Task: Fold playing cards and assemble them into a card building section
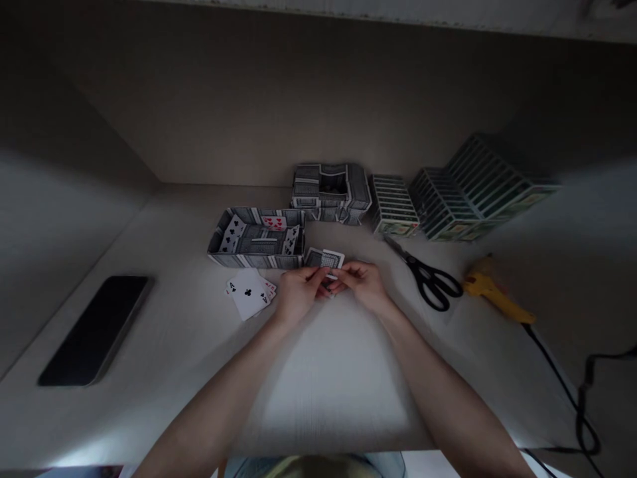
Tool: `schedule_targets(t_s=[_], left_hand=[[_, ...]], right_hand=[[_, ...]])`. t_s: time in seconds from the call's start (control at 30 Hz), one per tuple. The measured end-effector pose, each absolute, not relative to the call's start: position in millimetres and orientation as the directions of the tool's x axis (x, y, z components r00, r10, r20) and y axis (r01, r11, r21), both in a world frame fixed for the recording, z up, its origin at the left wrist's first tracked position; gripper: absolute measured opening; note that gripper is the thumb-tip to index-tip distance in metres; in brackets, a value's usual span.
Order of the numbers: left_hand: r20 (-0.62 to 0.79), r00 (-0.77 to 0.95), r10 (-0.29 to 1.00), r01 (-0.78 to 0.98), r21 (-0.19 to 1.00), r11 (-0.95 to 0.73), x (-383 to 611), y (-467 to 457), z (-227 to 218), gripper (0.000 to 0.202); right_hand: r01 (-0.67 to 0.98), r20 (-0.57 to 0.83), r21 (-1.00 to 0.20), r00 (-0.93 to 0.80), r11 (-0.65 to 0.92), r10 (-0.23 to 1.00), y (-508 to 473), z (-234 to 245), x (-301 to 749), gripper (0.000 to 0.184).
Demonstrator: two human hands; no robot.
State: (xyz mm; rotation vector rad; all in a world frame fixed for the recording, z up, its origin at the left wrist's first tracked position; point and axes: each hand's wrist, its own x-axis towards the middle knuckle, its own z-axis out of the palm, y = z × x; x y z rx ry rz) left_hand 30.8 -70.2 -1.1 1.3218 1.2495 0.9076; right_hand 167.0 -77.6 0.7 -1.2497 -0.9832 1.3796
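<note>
My left hand [297, 292] and my right hand [362, 282] meet over the middle of the pale table [328, 372]. Both pinch a few playing cards [324, 259], held back side up between the fingertips. Just left of my left hand lies a small face-up pile of cards [249, 293] with an ace of clubs on top. Behind the hands stands an open box made of playing cards [257, 238], with a second card box [331, 191] further back.
A black phone [97, 328] lies at the left. Black scissors [428, 279] and a yellow glue gun [495, 299] with a black cord [572, 398] lie at the right. Stacked card packs [462, 189] stand at the back right against the wall.
</note>
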Motion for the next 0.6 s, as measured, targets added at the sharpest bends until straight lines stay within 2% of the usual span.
schedule_targets(t_s=[0.6], left_hand=[[-0.188, 0.197, 0.962, 0.136, 0.977, 0.163, 36.3, -76.9, 8.5, 0.033]], right_hand=[[-0.146, -0.228, -0.962, -0.037, -0.231, 0.973, -77.9, 7.5, 174.2, 0.027]])
